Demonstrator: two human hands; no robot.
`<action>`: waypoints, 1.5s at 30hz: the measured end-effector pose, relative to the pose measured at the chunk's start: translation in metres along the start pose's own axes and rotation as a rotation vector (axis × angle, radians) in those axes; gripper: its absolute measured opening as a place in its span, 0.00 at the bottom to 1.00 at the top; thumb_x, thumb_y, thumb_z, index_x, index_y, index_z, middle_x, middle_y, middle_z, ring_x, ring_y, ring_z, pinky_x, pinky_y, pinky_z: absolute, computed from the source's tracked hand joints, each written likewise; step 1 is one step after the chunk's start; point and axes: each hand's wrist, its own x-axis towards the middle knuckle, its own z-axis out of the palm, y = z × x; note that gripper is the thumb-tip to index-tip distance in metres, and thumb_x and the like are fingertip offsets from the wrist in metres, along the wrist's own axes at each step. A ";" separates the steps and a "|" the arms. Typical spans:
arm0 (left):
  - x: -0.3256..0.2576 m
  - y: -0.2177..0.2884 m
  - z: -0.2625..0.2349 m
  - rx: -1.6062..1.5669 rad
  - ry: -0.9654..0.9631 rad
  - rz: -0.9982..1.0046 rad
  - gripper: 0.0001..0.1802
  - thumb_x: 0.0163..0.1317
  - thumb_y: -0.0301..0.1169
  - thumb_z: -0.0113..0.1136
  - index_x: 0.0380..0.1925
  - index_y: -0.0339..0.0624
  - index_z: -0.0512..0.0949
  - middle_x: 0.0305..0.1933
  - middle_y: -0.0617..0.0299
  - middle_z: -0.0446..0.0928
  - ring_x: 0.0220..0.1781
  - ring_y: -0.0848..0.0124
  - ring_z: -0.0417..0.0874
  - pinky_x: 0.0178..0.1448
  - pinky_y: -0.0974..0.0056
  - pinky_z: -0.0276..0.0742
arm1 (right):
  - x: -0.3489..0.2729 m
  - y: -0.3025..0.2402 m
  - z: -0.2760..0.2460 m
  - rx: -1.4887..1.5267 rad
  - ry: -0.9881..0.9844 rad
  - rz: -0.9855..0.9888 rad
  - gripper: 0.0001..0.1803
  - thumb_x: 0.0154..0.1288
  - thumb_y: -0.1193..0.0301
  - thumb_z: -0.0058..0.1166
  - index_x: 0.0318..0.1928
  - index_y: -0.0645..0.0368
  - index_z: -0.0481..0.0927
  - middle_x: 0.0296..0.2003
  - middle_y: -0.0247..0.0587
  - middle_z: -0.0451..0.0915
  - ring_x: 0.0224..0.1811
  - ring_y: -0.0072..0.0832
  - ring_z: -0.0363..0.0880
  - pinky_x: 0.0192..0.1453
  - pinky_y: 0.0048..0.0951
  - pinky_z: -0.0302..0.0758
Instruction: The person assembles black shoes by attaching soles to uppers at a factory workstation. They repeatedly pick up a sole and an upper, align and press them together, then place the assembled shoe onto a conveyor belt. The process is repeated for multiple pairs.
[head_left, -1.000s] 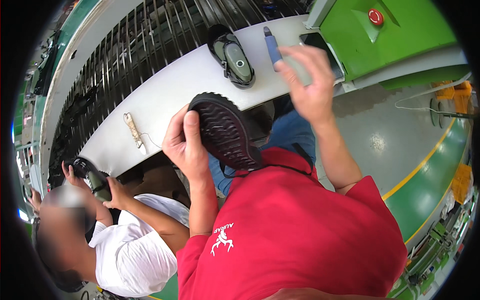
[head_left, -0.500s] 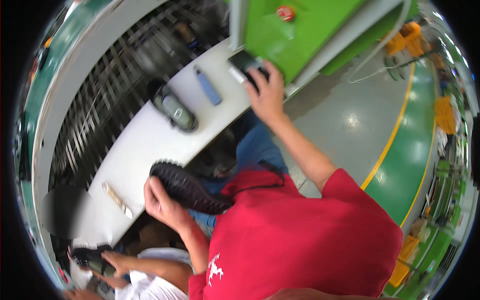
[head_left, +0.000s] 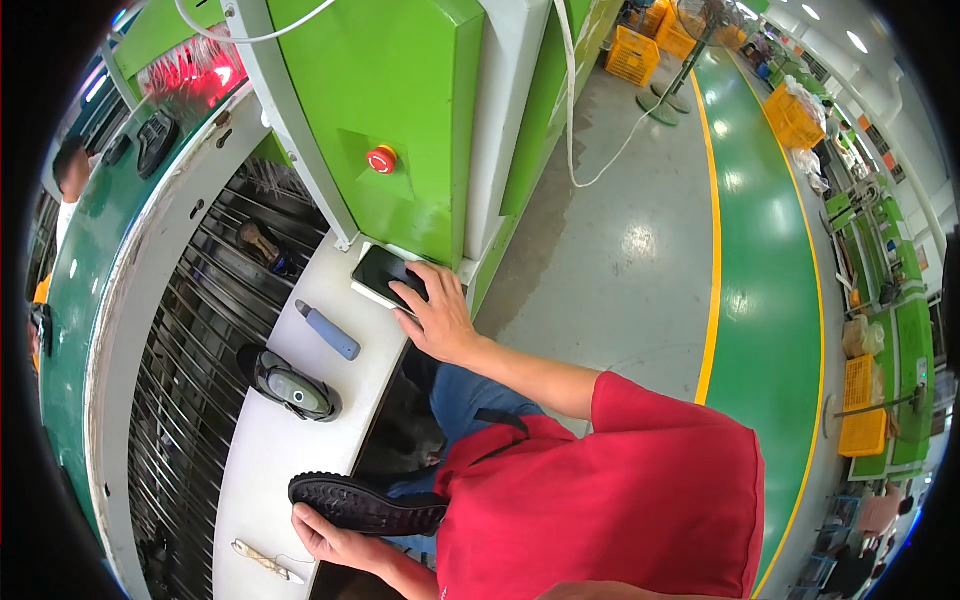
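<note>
Left hand (head_left: 335, 540) grips one black sole (head_left: 365, 505); right hand (head_left: 435, 320), fingers spread, touches one phone (head_left: 385, 275).

Glossy glass phone (head_left: 385, 277), matt ridged rubber sole (head_left: 365, 505)

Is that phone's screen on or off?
Off, it seems: the phone lies flat on the white ledge, its screen dark under the right hand.
</note>
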 end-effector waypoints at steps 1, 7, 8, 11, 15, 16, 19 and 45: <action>-0.002 0.003 0.001 0.022 0.013 0.002 0.21 0.88 0.43 0.60 0.48 0.32 0.85 0.42 0.63 0.84 0.40 0.77 0.84 0.47 0.69 0.84 | 0.000 0.001 0.000 0.011 -0.006 -0.007 0.26 0.70 0.65 0.72 0.66 0.56 0.84 0.71 0.54 0.71 0.72 0.57 0.71 0.75 0.58 0.70; -0.004 0.000 -0.002 0.025 0.029 0.025 0.22 0.88 0.43 0.59 0.48 0.29 0.84 0.42 0.59 0.85 0.40 0.73 0.85 0.45 0.68 0.85 | 0.013 0.013 0.010 0.060 -0.019 -0.051 0.24 0.68 0.67 0.73 0.62 0.55 0.85 0.70 0.53 0.72 0.69 0.54 0.75 0.72 0.54 0.73; -0.005 -0.001 -0.001 0.029 0.039 0.041 0.24 0.88 0.44 0.59 0.48 0.27 0.84 0.42 0.57 0.86 0.39 0.71 0.85 0.44 0.66 0.86 | 0.016 0.013 0.014 0.057 -0.019 -0.054 0.23 0.68 0.67 0.73 0.62 0.55 0.85 0.70 0.53 0.73 0.69 0.54 0.75 0.72 0.54 0.73; -0.007 -0.003 -0.002 -0.027 0.031 0.027 0.19 0.88 0.41 0.60 0.48 0.32 0.84 0.43 0.63 0.85 0.41 0.76 0.84 0.47 0.69 0.84 | 0.017 0.013 0.019 0.055 -0.018 -0.046 0.22 0.69 0.67 0.73 0.62 0.55 0.86 0.70 0.53 0.73 0.70 0.55 0.75 0.72 0.55 0.73; -0.006 -0.006 -0.006 -0.026 0.003 0.042 0.19 0.89 0.40 0.59 0.48 0.31 0.83 0.43 0.62 0.85 0.41 0.77 0.84 0.47 0.69 0.84 | 0.011 0.011 0.010 0.023 -0.030 -0.031 0.24 0.71 0.66 0.72 0.65 0.53 0.84 0.71 0.53 0.73 0.71 0.57 0.73 0.76 0.57 0.70; -0.005 -0.009 -0.007 -0.017 0.002 0.053 0.19 0.89 0.40 0.58 0.48 0.31 0.83 0.42 0.63 0.85 0.41 0.77 0.83 0.47 0.69 0.84 | 0.011 0.009 0.008 -0.004 -0.035 -0.044 0.26 0.71 0.65 0.72 0.66 0.54 0.83 0.71 0.53 0.73 0.71 0.57 0.73 0.77 0.57 0.69; -0.004 -0.009 -0.006 0.016 0.003 0.072 0.19 0.90 0.39 0.57 0.48 0.30 0.84 0.42 0.63 0.84 0.41 0.78 0.81 0.48 0.69 0.82 | 0.020 -0.018 -0.006 0.014 0.020 -0.017 0.32 0.70 0.63 0.73 0.71 0.56 0.80 0.72 0.56 0.72 0.72 0.58 0.73 0.79 0.58 0.67; 0.021 0.028 0.014 -0.038 0.016 0.161 0.15 0.83 0.33 0.68 0.56 0.29 0.87 0.49 0.59 0.90 0.50 0.75 0.86 0.59 0.68 0.82 | 0.021 -0.194 -0.008 1.822 -0.856 0.658 0.10 0.84 0.67 0.67 0.54 0.61 0.85 0.45 0.31 0.89 0.47 0.14 0.86 0.55 0.23 0.84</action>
